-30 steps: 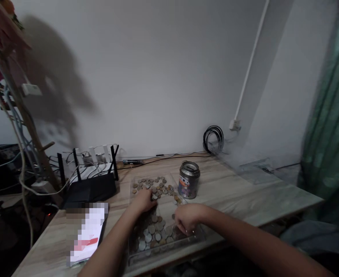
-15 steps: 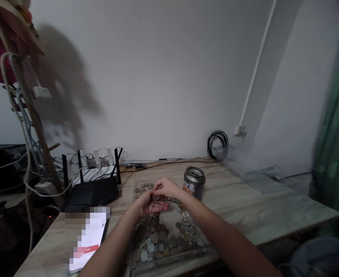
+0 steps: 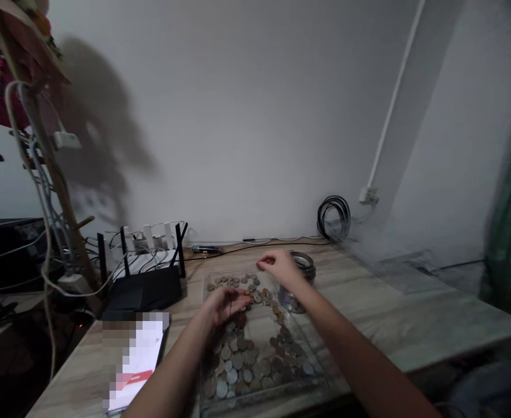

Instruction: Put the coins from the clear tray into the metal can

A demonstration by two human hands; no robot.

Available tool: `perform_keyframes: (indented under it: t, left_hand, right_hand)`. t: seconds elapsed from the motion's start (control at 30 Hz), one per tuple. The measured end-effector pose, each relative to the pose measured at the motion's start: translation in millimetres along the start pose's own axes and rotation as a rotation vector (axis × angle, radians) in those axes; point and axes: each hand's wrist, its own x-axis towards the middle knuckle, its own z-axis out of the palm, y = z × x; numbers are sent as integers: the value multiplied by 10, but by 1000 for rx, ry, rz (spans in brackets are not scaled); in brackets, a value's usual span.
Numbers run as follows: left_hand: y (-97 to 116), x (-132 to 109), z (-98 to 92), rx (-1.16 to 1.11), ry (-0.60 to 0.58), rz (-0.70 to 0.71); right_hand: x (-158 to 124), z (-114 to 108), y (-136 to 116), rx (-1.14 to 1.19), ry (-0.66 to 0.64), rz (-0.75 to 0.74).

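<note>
A wood-grain tabletop (image 3: 368, 325) meets a grey wall (image 3: 238, 116). On it I see coins (image 3: 238, 360) scattered in a clear tray (image 3: 261, 328). I have the left hand (image 3: 227, 305) cupped over them, fingers apart; the right hand (image 3: 281, 268) partly hides a tin (image 3: 310, 270), fingers narrow, and I cannot tell whether they pinch anything. Farther left sits a black router (image 3: 151, 290).

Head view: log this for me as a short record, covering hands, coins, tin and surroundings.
left hand: palm up, fingers slightly curled, over the clear tray; contents unclear
right hand: raised by the tin's top, fingertips together; any coin unclear
coins: scattered in the tray
tin: upright, right of the tray, partly hidden
phone: left of the tray, screen lit
router: behind the phone
</note>
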Motion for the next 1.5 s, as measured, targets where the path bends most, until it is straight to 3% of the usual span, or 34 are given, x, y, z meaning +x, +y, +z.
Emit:
perform_keyframes:
  t: [0.1, 0.2, 0.5, 0.63, 0.67, 0.73, 0.8, 0.9, 1.0, 1.1, 1.23, 1.33, 1.43, 1.5]
  left_hand:
    - [-17, 15, 7, 59, 33, -12]
    - [-33, 35, 10, 98, 57, -4]
    - [-35, 29, 12, 101, -4, -4]
    - [-25, 32, -12, 30, -111, -27]
    - [-23, 28, -15, 24, -147, -32]
    - [-22, 10, -12, 26, -219, -38]
    - [-28, -16, 8, 41, -282, -31]
    - [-47, -57, 55, 67, -351, -23]
    - [-64, -83, 88, 92, -413, -16]
    - [-60, -82, 79, 123, -443, -10]
    - [-31, -35, 37, 174, -310, 25]
    - [-24, 3, 28, 235, -72, 119]
    - [-32, 14, 33, 346, 149, 258]
    - [-25, 11, 26, 396, 225, 350]
  right_hand:
    - [57, -407, 175, -298, 130, 145]
    - [50, -622, 320, -508, 126, 245]
    - [-57, -667, 398, -623, 97, 218]
    - [-267, -440, 159, -552, 219, -28]
    - [-336, -322, 85, -501, 188, -85]
    - [-463, -46, -40, -393, -40, -203]
    - [-550, 227, -117, -358, -186, -240]
    - [-601, 498, -152, -330, -230, -193]
    - [-598, 511, -154, -246, -189, -174]
    - [-526, 230, -130, -180, -110, -156]
    - [-289, -373, 39, -403, 184, 38]
    - [-134, -645, 214, -595, 140, 199]
    - [-70, -696, 316, -686, 77, 231]
    - [-58, -696, 328, -734, 64, 241]
